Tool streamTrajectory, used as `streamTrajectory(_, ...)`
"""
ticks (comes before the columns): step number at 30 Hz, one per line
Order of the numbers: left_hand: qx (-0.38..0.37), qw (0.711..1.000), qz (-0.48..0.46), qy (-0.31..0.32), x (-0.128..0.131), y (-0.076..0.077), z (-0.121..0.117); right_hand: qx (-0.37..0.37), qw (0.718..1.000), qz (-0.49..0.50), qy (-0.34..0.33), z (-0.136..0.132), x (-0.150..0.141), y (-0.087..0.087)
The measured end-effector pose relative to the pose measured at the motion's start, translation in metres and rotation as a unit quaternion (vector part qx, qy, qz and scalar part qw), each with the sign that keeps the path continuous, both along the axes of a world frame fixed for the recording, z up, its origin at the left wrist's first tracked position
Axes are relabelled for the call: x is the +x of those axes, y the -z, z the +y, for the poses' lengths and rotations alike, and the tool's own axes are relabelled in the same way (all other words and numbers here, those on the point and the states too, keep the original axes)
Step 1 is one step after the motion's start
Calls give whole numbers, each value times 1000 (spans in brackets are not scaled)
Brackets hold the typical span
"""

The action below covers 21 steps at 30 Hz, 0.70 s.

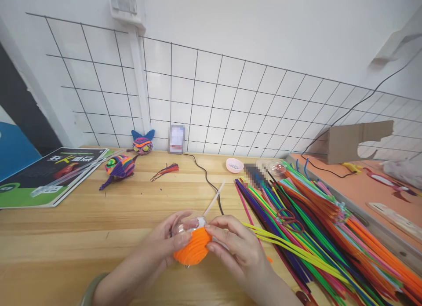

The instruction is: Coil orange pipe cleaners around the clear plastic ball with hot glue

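Near the front of the wooden table, my left hand is wrapped round a clear plastic ball, its thumb on the front. Rows of orange pipe cleaner cover the ball's lower part, while the upper part is bare and see-through. My right hand pinches the edge of the orange rows on the right side with thumb and forefinger. Just behind the ball, a pale thin stick slants up to the right; its lower end is hidden. A small metal bit pokes out beneath the ball.
Bundles of coloured pipe cleaners spread across the right, with red-handled scissors on them. A pink bowl stands behind. Two striped figures, one fish-like and one blue-eared, sit back left beside a book. A black cable crosses the table.
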State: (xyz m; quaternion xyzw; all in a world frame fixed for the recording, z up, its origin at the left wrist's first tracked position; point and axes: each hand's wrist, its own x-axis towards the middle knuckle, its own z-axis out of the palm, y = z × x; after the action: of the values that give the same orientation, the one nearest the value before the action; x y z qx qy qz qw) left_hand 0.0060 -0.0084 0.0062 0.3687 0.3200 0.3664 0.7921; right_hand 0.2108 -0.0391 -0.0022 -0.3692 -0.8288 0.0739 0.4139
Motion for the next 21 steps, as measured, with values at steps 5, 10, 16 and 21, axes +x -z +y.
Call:
streamTrajectory(5,11,1000,-10,13,2,-3,-1,-4,1000,6,-1,2,0,-2)
streamTrajectory(10,-4,1000,-15,13,0,0,0,-3,1000,4,-1,2,1,-1)
streamTrajectory(16,-4,999,-41,27,-1,2,1,-16,1000,4,-1,1,1,-2)
streamTrajectory(21,-18,1000,-16,10,0,-5,-2,-15,1000,0,1,0,0,-2)
